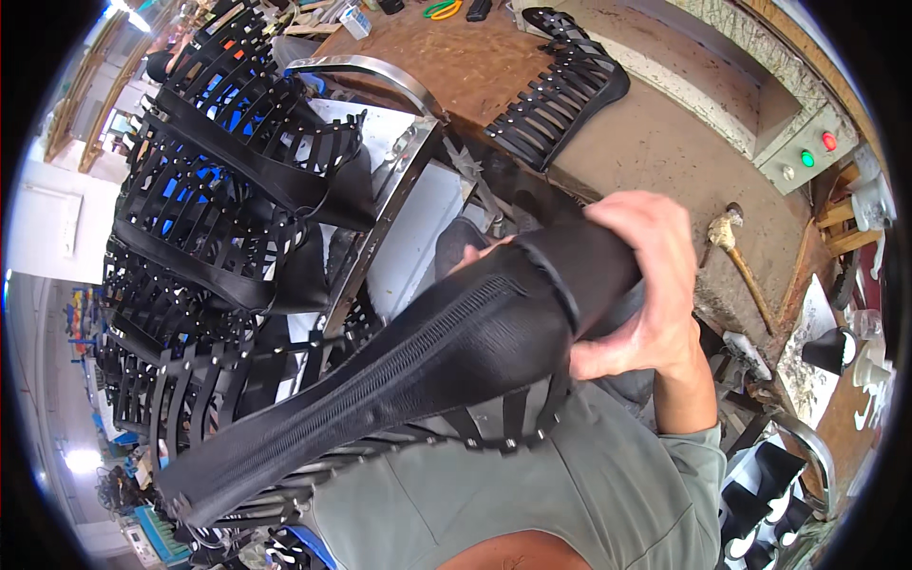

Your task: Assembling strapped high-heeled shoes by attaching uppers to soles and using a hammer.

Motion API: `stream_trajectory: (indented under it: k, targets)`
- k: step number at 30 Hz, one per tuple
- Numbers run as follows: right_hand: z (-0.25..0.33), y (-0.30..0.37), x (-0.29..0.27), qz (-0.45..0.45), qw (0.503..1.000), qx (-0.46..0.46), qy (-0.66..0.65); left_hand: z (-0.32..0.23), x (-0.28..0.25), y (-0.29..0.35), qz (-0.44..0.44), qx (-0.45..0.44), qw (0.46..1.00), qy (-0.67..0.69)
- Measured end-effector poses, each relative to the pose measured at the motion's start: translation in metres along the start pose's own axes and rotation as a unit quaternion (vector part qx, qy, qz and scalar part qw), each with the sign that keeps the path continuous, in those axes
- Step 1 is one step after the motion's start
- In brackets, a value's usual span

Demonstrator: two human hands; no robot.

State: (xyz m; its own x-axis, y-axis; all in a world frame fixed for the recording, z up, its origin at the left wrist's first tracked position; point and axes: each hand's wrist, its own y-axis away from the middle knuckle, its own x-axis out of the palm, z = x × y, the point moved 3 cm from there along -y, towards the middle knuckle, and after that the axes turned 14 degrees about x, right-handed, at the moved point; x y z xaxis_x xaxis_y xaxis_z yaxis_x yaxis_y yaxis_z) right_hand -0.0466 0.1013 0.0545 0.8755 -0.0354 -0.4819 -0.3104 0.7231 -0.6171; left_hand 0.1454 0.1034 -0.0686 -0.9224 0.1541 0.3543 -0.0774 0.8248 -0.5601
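Note:
A tall black strappy boot [446,351] lies slantwise in front of my chest, its long zipper facing up. Its shaft runs down to the lower left, and the rounded heel end points to the upper right. My right hand [651,275] is wrapped round that foot end, thumb below and fingers over the top. Behind the boot, only a small part of my left hand [483,254] shows, closed against its far side; the rest is hidden. Loose straps with metal studs hang along the boot's lower edge.
Several similar black strappy boots [228,171] are piled on a metal-framed rack at left. Another strappy boot [570,90] lies on the brown bench [408,38]. A hammer [741,252] rests at right, below a control box [803,157] with red and green buttons.

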Motion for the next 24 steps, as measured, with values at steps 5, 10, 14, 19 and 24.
stream_trajectory:
  k: [5,10,14,19,24]
  targets:
    - [-0.011,0.036,0.011,-0.076,0.992,-0.072,0.069,0.052,-0.051,-0.022,0.053,-0.136,0.985,0.089]
    - [-0.053,0.073,-0.026,0.113,0.966,0.215,-0.089,0.043,-0.031,-0.058,0.189,-0.17,0.967,0.03]
    - [-0.076,0.082,-0.006,0.223,0.819,0.48,-0.222,0.03,0.011,-0.08,0.314,-0.182,0.932,-0.019]
    - [-0.071,0.078,-0.007,0.238,0.761,0.455,-0.396,-0.01,0.05,-0.1,0.359,-0.174,0.907,-0.133]
    - [-0.063,0.084,-0.011,0.209,0.785,0.443,-0.38,-0.037,0.082,-0.108,0.471,0.059,0.814,-0.336]
